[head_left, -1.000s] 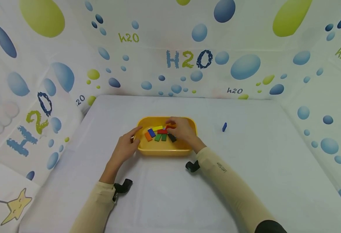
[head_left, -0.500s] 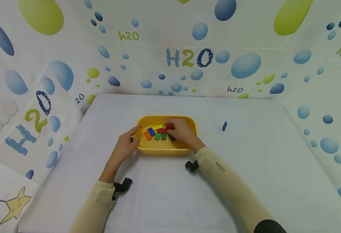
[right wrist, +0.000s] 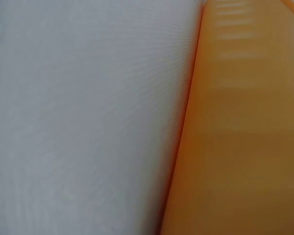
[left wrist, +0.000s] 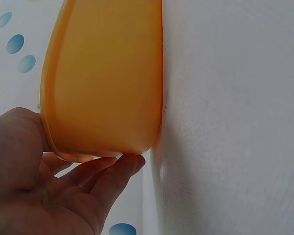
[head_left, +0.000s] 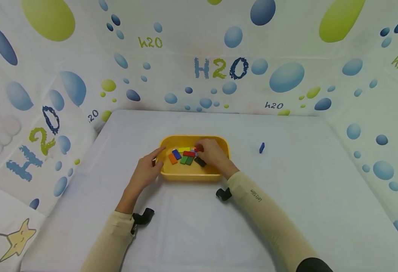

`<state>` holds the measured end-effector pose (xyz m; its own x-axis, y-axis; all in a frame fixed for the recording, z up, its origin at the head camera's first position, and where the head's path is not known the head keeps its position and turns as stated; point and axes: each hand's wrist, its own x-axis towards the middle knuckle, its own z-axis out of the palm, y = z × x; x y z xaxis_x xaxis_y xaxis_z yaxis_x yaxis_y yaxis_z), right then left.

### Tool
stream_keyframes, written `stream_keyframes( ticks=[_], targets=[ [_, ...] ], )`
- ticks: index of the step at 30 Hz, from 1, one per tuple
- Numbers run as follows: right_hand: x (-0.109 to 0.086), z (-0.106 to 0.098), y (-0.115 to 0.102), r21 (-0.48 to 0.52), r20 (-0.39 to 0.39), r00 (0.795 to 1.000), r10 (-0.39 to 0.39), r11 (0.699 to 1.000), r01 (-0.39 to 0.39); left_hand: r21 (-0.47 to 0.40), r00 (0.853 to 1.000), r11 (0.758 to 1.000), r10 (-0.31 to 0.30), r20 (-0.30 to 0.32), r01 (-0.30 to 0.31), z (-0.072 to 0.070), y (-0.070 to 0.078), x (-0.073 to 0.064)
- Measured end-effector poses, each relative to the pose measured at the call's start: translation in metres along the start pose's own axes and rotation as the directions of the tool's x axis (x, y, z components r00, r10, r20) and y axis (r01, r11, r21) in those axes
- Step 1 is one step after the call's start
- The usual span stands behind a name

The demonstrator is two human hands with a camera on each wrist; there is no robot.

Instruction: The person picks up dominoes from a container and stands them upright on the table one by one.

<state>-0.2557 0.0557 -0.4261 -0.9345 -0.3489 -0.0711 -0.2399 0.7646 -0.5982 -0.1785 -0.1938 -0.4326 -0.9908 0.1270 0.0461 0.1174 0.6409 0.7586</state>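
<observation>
A yellow plastic tray stands on the white-covered table. My left hand grips its left end, thumb at the rim and fingers against the outer wall; the left wrist view shows these fingers close up. Inside the tray, my right hand pinches a small red block, mostly hidden by the fingers. Around it lie another red block, a yellow block, a blue block, an orange block, green blocks and a black block. The right wrist view shows only the tray's side and cloth.
One dark blue block stands on the table, right of the tray. A white backdrop printed with coloured bubbles rises behind the table and along both sides.
My right fingers have shifted slightly within the tray. The black block shows more fully and the green blocks lie closer together. My left hand stays at the tray's end.
</observation>
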Motion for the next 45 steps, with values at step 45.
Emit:
stream_keyframes(
  ticks=[45],
  targets=[
    [-0.008, -0.006, 0.003, 0.107, -0.163, 0.983, -0.084, 0.989, 0.102, 0.013, 1.0, 1.0, 0.01, -0.002, -0.01, 0.001, -0.001, 0.001]
  ],
)
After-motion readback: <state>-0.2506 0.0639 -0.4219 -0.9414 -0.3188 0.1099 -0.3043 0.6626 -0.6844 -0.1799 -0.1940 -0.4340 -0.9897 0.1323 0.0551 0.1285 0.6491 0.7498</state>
